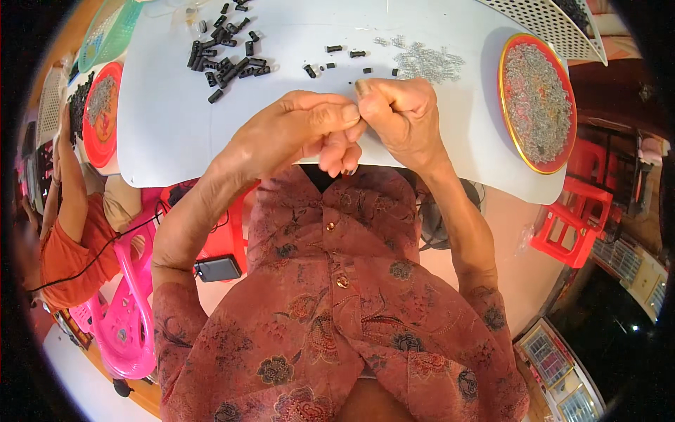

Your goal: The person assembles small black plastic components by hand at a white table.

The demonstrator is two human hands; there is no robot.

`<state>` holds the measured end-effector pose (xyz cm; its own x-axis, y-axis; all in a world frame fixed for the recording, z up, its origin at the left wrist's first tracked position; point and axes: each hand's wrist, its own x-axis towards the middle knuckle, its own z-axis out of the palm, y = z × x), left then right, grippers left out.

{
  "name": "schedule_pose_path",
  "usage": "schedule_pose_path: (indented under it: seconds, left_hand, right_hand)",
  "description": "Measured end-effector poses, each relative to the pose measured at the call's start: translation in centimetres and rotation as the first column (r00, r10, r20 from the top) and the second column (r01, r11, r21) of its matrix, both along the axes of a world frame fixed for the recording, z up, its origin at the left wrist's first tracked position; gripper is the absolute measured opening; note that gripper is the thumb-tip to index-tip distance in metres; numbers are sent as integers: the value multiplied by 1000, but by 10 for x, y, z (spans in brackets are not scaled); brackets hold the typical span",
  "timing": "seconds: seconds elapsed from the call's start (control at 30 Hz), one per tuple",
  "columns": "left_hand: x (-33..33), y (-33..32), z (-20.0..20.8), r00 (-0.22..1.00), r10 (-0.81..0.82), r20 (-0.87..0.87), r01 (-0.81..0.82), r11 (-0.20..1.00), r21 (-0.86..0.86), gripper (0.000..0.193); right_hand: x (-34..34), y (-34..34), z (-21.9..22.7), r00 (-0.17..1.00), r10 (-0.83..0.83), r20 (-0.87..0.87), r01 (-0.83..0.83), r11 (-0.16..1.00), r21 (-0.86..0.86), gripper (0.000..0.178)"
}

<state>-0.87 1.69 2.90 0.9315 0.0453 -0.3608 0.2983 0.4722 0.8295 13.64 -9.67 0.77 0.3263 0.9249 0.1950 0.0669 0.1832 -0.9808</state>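
Observation:
My left hand (299, 130) and my right hand (404, 116) meet above the near edge of the white table (169, 141), thumbs and forefingers pinched together. What they grip between the fingertips is hidden or too small to name. A tiny dark piece (348, 171) shows at the curled lower fingers of my left hand. Just beyond the hands lie a few small black parts (310, 71) and black cylindrical pieces (334, 49). A loose pile of small silvery wire pieces, which look like springs (430, 63), lies behind my right hand.
Many black cylindrical parts (226, 69) lie heaped at the far left. A gold-rimmed red tray (503, 91) of silvery pieces sits at the table's right edge, near a perforated white basket (555, 28). At left, another person (77, 239) sits by a red dish (112, 144). Red stools (573, 225) stand right.

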Motion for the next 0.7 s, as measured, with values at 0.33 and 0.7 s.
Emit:
schedule_pose_path:
  seconds: [0.33, 0.7]
  left_hand:
    - [3, -19, 2, 928, -51, 370, -348, 237, 907, 11]
    - [0, -13, -6, 936, -6, 351, -317, 415, 853, 13]
  right_hand:
    - [-1, 3, -3, 996, -94, 4, 94, 995, 39, 40]
    - [2, 2, -9, 999, -40, -16, 41, 997, 60, 41]
